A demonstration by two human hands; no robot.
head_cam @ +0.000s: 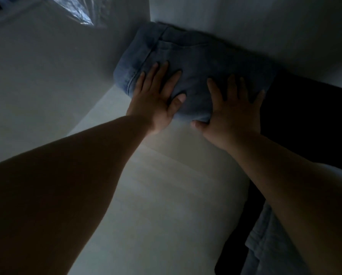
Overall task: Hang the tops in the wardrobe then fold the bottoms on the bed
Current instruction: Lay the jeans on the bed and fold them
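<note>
A folded pair of light blue jeans (pixel 196 56) lies on a pale flat surface (pixel 156 195), pushed back against a white wall. My left hand (pixel 158 96) presses flat on the jeans' left part, fingers straight and spread. My right hand (pixel 235 108) presses flat on their right front part, fingers spread, thumb at the front edge. Both forearms reach in from below. The scene is dim.
A dark garment (pixel 305 120) lies to the right of the jeans and runs down the right side. Another blue denim piece (pixel 269 251) shows at the lower right. A grey side panel (pixel 37 76) stands at left, with shiny plastic wrap (pixel 82 10) at top left.
</note>
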